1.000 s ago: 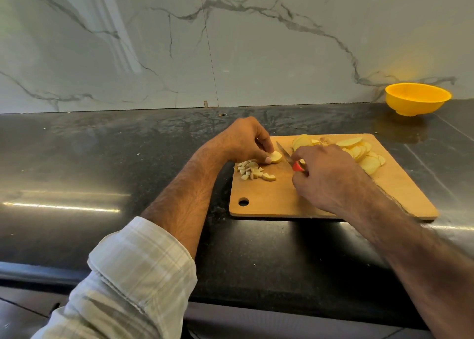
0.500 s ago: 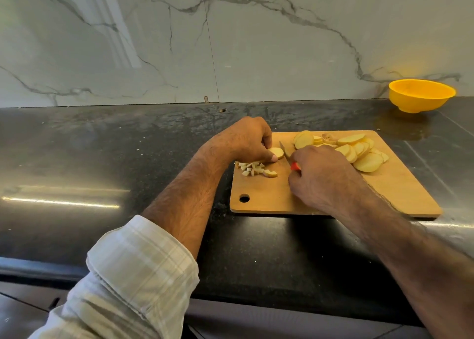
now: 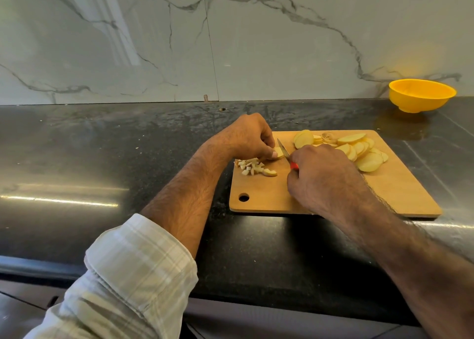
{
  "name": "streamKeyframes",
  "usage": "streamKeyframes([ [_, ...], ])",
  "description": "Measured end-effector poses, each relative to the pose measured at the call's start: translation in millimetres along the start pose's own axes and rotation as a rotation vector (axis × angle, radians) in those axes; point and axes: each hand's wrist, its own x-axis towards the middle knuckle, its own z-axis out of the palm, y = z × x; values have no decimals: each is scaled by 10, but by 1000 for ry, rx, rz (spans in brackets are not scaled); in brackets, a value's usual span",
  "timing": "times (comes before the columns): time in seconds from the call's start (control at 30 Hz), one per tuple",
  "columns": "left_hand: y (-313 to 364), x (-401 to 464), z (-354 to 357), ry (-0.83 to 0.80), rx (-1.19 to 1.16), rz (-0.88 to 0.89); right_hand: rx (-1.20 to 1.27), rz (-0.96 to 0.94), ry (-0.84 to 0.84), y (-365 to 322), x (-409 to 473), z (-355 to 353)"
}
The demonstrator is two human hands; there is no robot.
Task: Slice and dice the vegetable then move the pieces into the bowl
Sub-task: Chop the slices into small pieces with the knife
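The left hand point(image 3: 247, 136) pinned a potato slice point(image 3: 279, 152) on the cutting board point(image 3: 400, 190); the right hand point(image 3: 322, 177) gripped the knife point(image 3: 283, 148). The bowl point(image 3: 420, 95) sat at the bench's point(image 3: 102, 159) far right corner.

On the dark surface point(image 3: 128, 159) lies a wooden cutting board point(image 3: 333, 197) with a hole at its 7 o'clock corner. The left hand point(image 3: 246, 136) pinches a potato slice point(image 3: 279, 152) near the board's 10 o'clock edge. The right hand point(image 3: 320, 174) has its grip curled round a red-handled knife point(image 3: 284, 150), blade just beside that slice. Diced pieces point(image 3: 252, 168) sit at 9 o'clock; a spread of slices point(image 3: 359, 149) lies toward 1 o'clock. A yellow bowl point(image 3: 420, 95) stands well apart at 2 o'clock, by the marble wall point(image 3: 230, 43).
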Motion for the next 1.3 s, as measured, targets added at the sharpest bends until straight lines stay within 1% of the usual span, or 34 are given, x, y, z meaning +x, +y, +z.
streamKeyframes([
  [0.33, -8, -16, -21, -16, -27, 1, -41, -21, -46, -32, -7, -35],
  [0.5, -2, -5, -18, -17, -27, 13, -63, -56, 18, -30, 68, 23],
  [0.77, 13, -18, -7, 1, -31, 11, -40, -85, 10, -26, 182, 60],
  [0.9, 12, -32, -16, 1, -39, -4, -24, -81, 80, 6, 135, 100],
  [1.03, 20, -26, -15, -9, -39, -23, -28, -62, 110, 27, 68, 72],
  [1.2, 33, -34, -21, -2, -36, -28, -44, -63, 16, -21, 29, 34],
  [1.3, 31, -42, -22, 7, -34, -31, -52, -69, 12, -23, 29, 46],
])
